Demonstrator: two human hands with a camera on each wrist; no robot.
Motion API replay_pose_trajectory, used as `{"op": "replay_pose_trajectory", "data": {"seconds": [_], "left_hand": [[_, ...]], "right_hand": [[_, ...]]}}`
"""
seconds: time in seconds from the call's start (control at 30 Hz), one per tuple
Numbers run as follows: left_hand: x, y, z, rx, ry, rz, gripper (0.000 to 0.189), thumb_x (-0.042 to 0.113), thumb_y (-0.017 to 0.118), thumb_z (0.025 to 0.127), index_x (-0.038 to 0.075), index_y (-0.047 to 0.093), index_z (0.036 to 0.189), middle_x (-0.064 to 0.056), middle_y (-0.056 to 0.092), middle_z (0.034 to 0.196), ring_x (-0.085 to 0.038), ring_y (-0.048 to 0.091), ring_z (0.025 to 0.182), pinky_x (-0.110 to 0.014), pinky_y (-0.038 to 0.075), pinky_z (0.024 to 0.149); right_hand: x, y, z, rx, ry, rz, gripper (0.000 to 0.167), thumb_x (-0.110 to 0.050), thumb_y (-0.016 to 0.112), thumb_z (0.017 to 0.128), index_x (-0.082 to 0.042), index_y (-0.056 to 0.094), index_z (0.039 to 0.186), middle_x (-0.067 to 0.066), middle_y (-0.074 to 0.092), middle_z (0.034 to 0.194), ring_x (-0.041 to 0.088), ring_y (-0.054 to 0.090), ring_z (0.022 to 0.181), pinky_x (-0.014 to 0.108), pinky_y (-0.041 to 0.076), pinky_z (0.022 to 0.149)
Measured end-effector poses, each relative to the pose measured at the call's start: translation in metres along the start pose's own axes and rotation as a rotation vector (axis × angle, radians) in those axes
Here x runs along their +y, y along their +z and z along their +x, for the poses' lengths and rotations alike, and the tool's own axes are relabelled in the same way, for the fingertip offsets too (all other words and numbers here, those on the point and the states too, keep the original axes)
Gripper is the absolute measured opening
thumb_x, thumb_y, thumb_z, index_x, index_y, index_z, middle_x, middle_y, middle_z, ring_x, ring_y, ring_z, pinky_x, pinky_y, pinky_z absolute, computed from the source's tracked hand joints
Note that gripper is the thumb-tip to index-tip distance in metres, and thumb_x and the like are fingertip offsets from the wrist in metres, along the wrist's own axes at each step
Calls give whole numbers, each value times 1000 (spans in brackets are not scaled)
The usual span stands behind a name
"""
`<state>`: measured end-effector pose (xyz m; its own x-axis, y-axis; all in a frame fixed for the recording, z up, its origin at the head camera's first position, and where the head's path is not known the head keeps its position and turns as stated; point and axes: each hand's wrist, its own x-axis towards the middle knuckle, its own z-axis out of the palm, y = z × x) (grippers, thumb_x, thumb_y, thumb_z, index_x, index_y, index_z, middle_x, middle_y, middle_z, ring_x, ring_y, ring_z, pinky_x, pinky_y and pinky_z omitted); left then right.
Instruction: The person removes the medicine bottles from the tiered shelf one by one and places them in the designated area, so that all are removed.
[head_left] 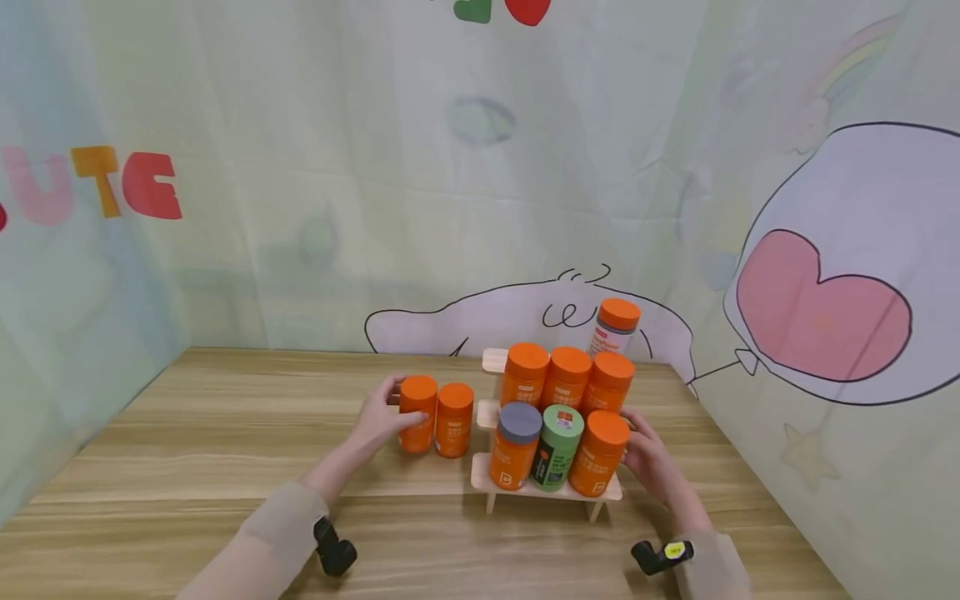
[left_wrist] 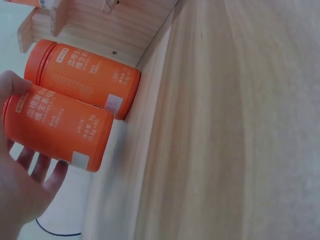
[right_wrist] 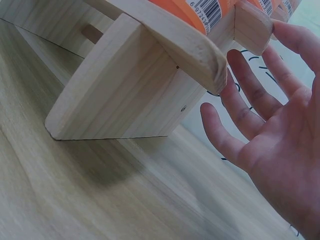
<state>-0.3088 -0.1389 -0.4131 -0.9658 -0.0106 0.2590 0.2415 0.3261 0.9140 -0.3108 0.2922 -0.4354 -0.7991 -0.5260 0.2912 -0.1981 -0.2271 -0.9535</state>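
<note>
My left hand grips an orange jar from its left side, thumb across the front. Beside it on the right stands a second orange jar. In the left wrist view, the held jar overlaps the other jar; whether its base touches the table I cannot tell. My right hand is at the right end of a stepped wooden rack. Its fingers are spread and slightly bent at the tier ends, holding nothing; contact with the wood is unclear.
The rack's lower tier carries a grey-lidded orange jar, a green jar and an orange-lidded jar. Several more orange-lidded jars stand behind, one on top. A printed curtain hangs behind the wooden table.
</note>
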Motion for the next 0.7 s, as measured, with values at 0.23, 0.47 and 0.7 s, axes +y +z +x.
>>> {"op": "replay_pose_trajectory", "data": {"seconds": [0.23, 0.47, 0.7], "left_hand": [[-1, 0, -3, -21, -14, 9, 60, 2, 74, 75, -7, 50, 129, -28, 58, 119, -38, 58, 105, -35, 50, 85], [-3, 1, -2, -73, -32, 26, 57, 3, 71, 76, -4, 48, 128, -26, 56, 122, -37, 55, 108, -45, 52, 90], [-1, -2, -2, -136, -65, 29, 68, 7, 72, 79, 0, 41, 139, -27, 51, 131, -39, 53, 114, -50, 51, 94]], "right_hand": [[0, -1, -1, 21, 14, -12, 45, -6, 24, 103, -32, 49, 128, -13, 58, 120, 3, 60, 103, 22, 50, 89], [2, -3, -1, 16, 9, -3, 47, -5, 22, 103, -32, 50, 129, -13, 58, 121, 3, 60, 105, 22, 50, 90], [5, -5, 1, 2, -5, 14, 49, -2, 20, 102, -31, 50, 128, -12, 58, 120, 3, 60, 105, 22, 51, 90]]}}
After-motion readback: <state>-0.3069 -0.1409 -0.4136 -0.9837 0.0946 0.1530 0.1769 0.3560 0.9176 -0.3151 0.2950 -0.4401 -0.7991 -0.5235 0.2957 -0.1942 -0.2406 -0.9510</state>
